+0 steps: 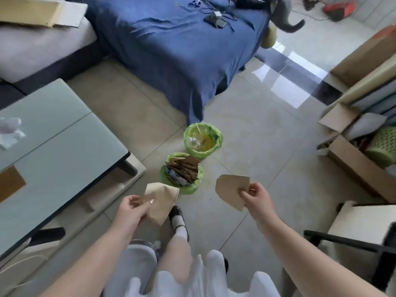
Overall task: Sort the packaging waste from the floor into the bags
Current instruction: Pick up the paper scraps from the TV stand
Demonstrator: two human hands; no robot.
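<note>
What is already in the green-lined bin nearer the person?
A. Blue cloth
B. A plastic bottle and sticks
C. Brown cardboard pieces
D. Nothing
C. The nearer bin is packed with brown cardboard pieces, while the bottle and sticks sit in the farther bin.

A living room of a home is shown. A sofa (32, 50) with grey cushions is seen at the upper left, and beside it a low piece of furniture is covered with a blue sheet (175, 50). A glass-topped coffee table (53, 146) is placed on the glossy tiled floor (257, 116). Cardboard boxes (353, 163) are piled at the right wall, and a grey cat (287, 16) is seen at the top.
</note>
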